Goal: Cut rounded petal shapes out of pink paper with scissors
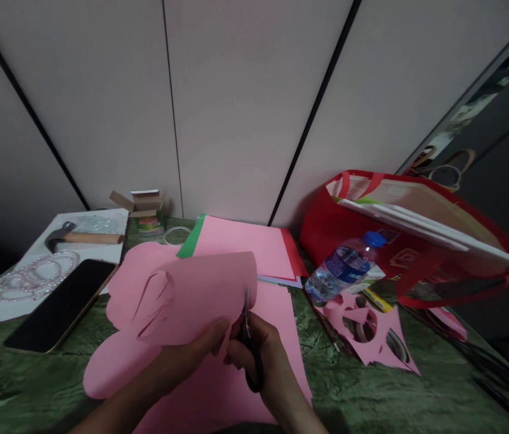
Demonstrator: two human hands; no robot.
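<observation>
My left hand (195, 352) grips the lower edge of a curled sheet of pink paper (209, 283), its thumb on top and its other fingers hidden underneath. Curved cuts show at the sheet's left end. My right hand (261, 346) is closed around the black handles of a pair of scissors (254, 361). Their blades point up and lie against the right end of the curled sheet. Beneath both hands lies a flat pink sheet (276, 374). Rounded pink cutouts (118, 361) spread out to the left.
At left are a phone (62, 307), beaded strings (37, 274) and a hammer (87, 237). An opened small box (149, 220) stands behind. Coloured sheets (245, 241) lie at the back. Rightward are a water bottle (344, 268), pink scraps (376, 337) and a red bag (321, 223).
</observation>
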